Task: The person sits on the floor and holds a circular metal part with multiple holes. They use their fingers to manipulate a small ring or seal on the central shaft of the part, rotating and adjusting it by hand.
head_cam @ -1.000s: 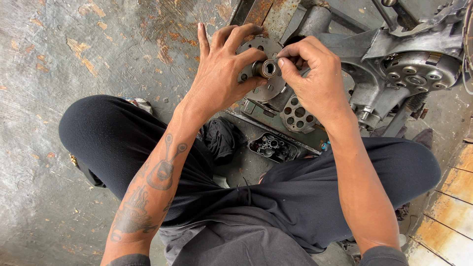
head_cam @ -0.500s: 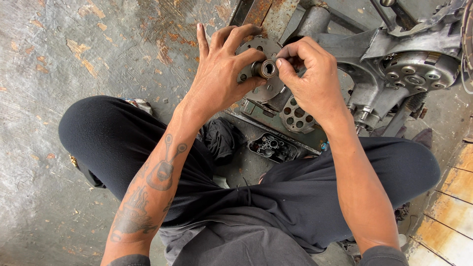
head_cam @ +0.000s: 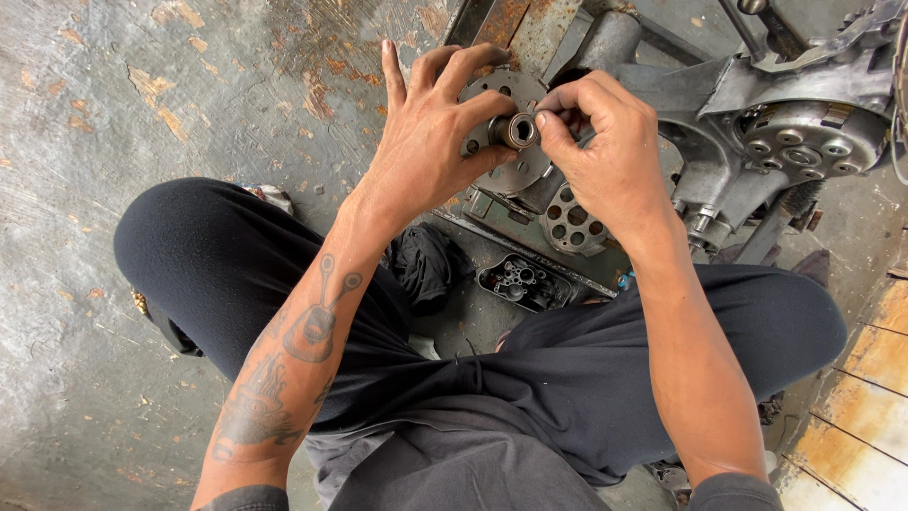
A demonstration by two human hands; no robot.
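**Bushing at the hub, not yet seated**

I have both hands up in front of me over the floor. My left hand (head_cam: pixel 430 142) is closed around a round metal disc (head_cam: pixel 511 104), thumb under its rim and fingers curled over the top edge, so the disc is held up in the air rather than resting on anything. My right hand (head_cam: pixel 605 156) is pinched shut, thumb and forefinger tips pressed to a short steel bushing (head_cam: pixel 515 130) that stands at the disc's centre with its open bore facing me.

As I judge it, the bushing is started on the hub but not home: much of its length stands proud of the disc face, and my fingertips are on it. Whether it is being worked in or drawn out I cannot tell from this view. So the fitting at the centre looks part-way at best, and the disc itself is off the machine.

Just below my hands a second, drilled plate (head_cam: pixel 574 220) lies on the floor, and nearer my lap a small black casting (head_cam: pixel 523 282) beside a dark rag (head_cam: pixel 426 265). To the right stands the engine case (head_cam: pixel 804 132), open and stripped, apart from my hands.
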